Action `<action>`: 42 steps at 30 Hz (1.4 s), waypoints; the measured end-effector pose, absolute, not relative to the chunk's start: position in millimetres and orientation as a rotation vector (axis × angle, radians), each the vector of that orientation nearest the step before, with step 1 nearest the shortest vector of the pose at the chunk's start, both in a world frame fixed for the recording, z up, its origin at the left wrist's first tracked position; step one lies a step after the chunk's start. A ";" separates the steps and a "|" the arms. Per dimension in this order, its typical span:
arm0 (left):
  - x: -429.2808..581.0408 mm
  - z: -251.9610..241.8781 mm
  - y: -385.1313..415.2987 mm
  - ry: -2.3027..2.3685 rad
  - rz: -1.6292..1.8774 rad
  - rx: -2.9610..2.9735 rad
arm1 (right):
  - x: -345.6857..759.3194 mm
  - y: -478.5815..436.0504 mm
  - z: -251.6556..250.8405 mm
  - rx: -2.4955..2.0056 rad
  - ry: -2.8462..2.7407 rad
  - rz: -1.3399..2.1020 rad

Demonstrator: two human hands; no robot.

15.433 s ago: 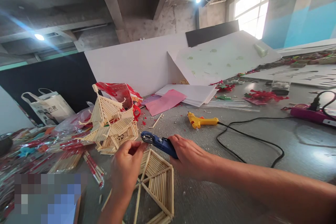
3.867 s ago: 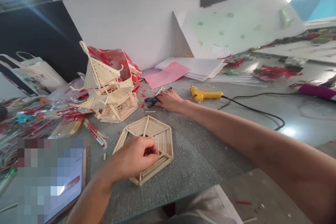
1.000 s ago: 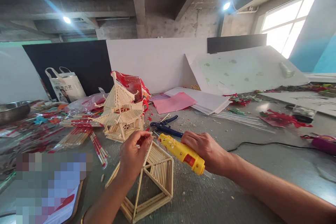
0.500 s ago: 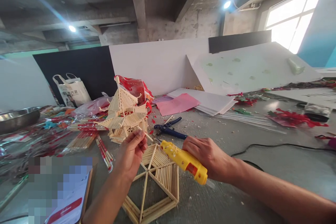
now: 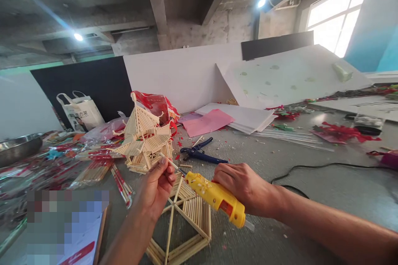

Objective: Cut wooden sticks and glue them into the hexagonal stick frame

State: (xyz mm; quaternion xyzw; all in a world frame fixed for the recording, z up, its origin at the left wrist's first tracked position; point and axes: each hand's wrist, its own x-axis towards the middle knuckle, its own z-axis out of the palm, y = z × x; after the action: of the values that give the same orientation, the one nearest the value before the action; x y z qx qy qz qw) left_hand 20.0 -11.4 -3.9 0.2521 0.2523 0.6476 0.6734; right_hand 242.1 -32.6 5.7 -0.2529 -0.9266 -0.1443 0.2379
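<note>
A thin stick (image 5: pixel 170 163) is pinched between the fingers (image 5: pixel 166 170) of the left hand (image 5: pixel 154 188), closed on it near its lower end, so that it is held slanting just above the hexagon (image 5: pixel 186 219) of sticks. The nozzle of the glue gun (image 5: pixel 215 197) is brought right up to the stick's free end — whether they touch cannot be told. The gun is gripped by the right hand (image 5: pixel 241 184), all fingers (image 5: pixel 224 174) wrapped tight around its rear, the yellow body angled down and to the right, its black cord (image 5: pixel 314 167) trailed away across the counter (image 5: pixel 311 198).

The hexagon is seen lying flat on the counter under both hands, its panels filled with parallel sticks and its spokes met at the centre. Just behind the left hand a tiered pagoda (image 5: pixel 144 138) of the same sticks is stood upright. Blue-handled pliers (image 5: pixel 200 155) are laid open on the counter beyond the gun, well clear of the right hand.

Further out, bundles of sticks (image 5: pixel 93 169) are spread to the left among clear wrappers, and a red bag (image 5: pixel 157 105) is slumped behind the pagoda. A pink sheet (image 5: pixel 207 122) is laid on stacked white boards (image 5: pixel 245 118) — red paper scraps (image 5: pixel 342 133) are scattered to the right. A tote bag (image 5: pixel 80 111) is propped at the black panel, far left.
</note>
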 end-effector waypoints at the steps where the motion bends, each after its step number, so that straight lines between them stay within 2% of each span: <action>1: 20.4 -4.1 -11.3 0.566 1.451 0.565 | 241.8 -32.9 5.9 -0.686 -2.540 -0.392; 33: 21.9 -3.8 -14.0 0.531 1.412 0.554 | 241.8 -31.5 3.9 -0.708 -2.544 -0.452; 38: 17.6 1.3 -18.3 0.660 1.313 0.797 | 256.8 -6.4 1.3 -1.074 -2.521 -0.532; 42: 7.6 9.6 -25.7 1.067 0.974 1.375 | 282.1 23.4 2.2 -1.490 -2.501 -0.537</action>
State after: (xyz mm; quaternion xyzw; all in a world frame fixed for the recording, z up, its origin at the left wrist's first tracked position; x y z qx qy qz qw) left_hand 7.6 -25.7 9.6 0.5790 0.4495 0.4102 0.5427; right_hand 282.1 23.4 2.2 -0.5011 -0.8415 -0.1807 0.0904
